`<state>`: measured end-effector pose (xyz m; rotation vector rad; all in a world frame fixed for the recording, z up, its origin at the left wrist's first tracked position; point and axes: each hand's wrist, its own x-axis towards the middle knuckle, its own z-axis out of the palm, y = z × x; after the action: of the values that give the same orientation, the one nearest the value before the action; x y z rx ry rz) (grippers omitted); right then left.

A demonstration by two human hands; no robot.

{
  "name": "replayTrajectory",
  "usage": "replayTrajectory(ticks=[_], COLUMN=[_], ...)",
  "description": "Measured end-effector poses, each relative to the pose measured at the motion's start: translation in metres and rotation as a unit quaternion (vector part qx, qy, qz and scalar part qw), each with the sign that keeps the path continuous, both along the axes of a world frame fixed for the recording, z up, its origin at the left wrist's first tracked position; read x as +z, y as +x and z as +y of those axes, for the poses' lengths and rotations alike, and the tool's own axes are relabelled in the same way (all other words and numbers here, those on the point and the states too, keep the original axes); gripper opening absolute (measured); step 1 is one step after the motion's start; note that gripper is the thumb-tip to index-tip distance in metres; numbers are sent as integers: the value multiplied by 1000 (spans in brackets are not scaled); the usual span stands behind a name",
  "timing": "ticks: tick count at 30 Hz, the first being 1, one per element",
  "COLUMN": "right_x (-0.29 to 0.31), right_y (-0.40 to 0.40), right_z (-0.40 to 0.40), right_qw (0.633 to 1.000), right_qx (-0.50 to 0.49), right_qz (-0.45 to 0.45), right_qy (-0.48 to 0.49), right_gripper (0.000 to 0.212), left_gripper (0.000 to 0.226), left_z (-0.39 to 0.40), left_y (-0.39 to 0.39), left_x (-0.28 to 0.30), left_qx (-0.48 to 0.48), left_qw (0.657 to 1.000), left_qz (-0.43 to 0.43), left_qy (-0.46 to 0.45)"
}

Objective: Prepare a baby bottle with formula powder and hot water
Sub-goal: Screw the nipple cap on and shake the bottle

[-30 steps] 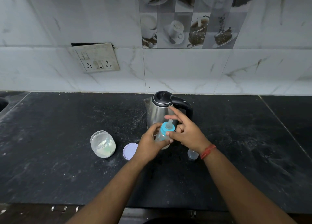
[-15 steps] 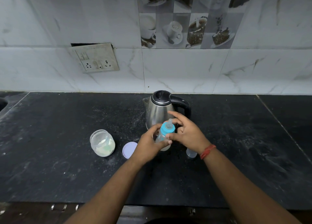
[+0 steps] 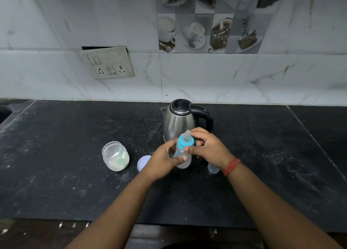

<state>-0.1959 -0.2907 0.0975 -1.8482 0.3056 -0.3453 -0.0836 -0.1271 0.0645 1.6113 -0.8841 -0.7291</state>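
The right hand (image 3: 210, 149) now curls its fingers round the blue collar (image 3: 185, 142), where a moment ago they were spread; the left hand (image 3: 165, 159) grips the baby bottle (image 3: 183, 159) in front of the kettle (image 3: 180, 123). I'd guess the top is being screwed tight, with the formula jar (image 3: 115, 156) open beside it.
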Motion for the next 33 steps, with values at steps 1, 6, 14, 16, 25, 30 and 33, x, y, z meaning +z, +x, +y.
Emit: replayTrajectory(ticks=[1,6,14,16,25,30,33], right_x=[-3,-16,17,16,3,-8,-11], right_y=[2,10,6,10,35,46,47], right_z=[9,36,2,8,49,50,47], right_qw=[998,986,974,973,931,904,907], right_qx=[-47,-150,173,133,-257,-361,-361], right_qz=[-24,-70,24,1,-66,-50,-33], right_qy=[17,28,145,189,251,222,215], right_gripper=[37,30,41,23,11,27,31], left_gripper=[54,53,52,51,46,49,44], left_z=[-3,-7,-1,-4,-25,-32,-34], left_y=[-3,-10,-1,-5,-27,-44,-45], left_x=[2,2,21,22,15,17,16], left_qx=[23,55,-124,-106,99,158,162], left_qw=[1000,997,988,986,991,977,973], left_qz=[-13,-53,84,122,-91,-142,-162], left_qy=[-8,-23,-25,-39,-4,5,9])
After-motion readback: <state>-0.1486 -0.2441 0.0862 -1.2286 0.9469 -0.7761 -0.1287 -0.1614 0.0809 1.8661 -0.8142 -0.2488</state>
